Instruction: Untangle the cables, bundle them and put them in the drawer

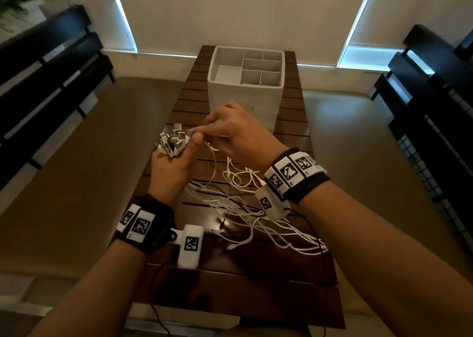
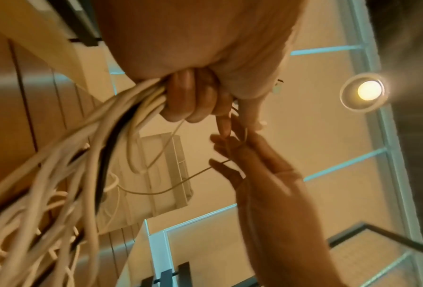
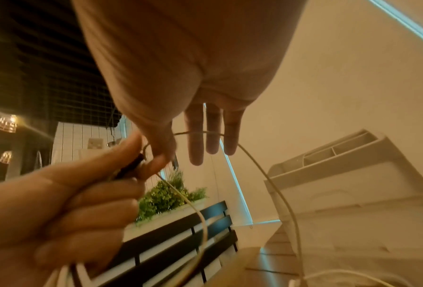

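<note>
My left hand (image 1: 176, 153) is raised over the table and grips a bunch of white cables (image 2: 131, 108) with one black one among them. Their plug ends (image 1: 174, 139) stick up out of my fist. My right hand (image 1: 198, 131) meets it from the right and pinches a thin cable (image 3: 254, 161) between thumb and forefinger, right beside the plugs. Its other three fingers (image 3: 210, 134) are straight. The rest of the cables (image 1: 256, 213) lie in a loose tangle on the table. The white drawer box (image 1: 245, 85) with dividers stands behind, open on top.
The dark slatted wooden table (image 1: 281, 280) is narrow, with floor on both sides. Black benches stand at the left (image 1: 51, 55) and right (image 1: 422, 93). A thin black wire (image 1: 156, 301) hangs over the table's front edge. A plant (image 3: 166, 194) stands beyond the left bench.
</note>
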The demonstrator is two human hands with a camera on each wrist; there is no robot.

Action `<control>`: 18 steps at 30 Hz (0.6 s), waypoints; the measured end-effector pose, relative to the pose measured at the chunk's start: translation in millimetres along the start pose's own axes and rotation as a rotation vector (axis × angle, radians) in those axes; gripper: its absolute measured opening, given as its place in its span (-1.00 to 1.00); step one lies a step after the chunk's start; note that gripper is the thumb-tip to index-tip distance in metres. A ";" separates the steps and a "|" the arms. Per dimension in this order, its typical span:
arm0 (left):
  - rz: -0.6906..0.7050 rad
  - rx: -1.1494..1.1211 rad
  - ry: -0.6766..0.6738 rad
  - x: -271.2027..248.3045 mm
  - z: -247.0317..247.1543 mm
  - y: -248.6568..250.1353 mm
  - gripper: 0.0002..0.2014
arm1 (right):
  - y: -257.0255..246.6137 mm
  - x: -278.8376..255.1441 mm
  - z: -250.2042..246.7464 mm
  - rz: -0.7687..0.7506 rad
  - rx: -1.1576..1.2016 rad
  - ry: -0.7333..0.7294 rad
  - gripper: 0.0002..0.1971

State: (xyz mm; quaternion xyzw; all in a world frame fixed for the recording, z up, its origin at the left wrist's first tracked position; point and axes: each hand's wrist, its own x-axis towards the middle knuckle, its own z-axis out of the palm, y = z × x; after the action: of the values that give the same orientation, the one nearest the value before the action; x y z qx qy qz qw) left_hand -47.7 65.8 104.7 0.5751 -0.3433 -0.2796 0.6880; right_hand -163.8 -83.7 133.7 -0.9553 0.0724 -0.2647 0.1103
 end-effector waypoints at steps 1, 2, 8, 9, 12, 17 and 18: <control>-0.032 -0.034 0.031 -0.2 -1.5 -0.9 -0.72 | 2.8 -2.9 4.0 0.014 -0.009 -0.021 -0.70; -0.064 -0.073 0.056 -0.3 -3.4 -2.2 -0.72 | 6.5 -6.7 9.1 0.048 -0.018 -0.047 -0.71; -0.126 -0.246 0.023 -7.4 -18.0 -4.3 -0.51 | 50.6 -50.0 44.4 0.555 -0.102 -0.148 -0.80; -0.138 -0.259 0.028 -8.4 -19.4 -5.9 -0.49 | 59.0 -55.5 47.9 0.694 -0.074 -0.178 -0.74; -0.201 -0.250 0.081 -8.6 -22.5 -18.7 -0.50 | 71.4 -58.1 46.4 0.947 0.145 -0.237 -0.50; -0.277 -0.161 0.163 -10.4 -23.6 -40.1 -0.55 | 42.9 -26.1 -2.6 0.856 0.998 0.188 -0.66; -0.289 -0.156 0.177 -11.1 -22.9 -42.4 -0.55 | 36.5 -19.4 -13.4 0.781 1.053 0.234 -0.70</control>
State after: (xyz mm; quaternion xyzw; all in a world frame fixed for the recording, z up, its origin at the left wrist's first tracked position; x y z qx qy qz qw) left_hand -35.8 80.5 59.0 0.5858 -0.1724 -0.3495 0.7106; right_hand -190.2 -117.4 126.3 -0.6422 0.2856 -0.3074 0.6415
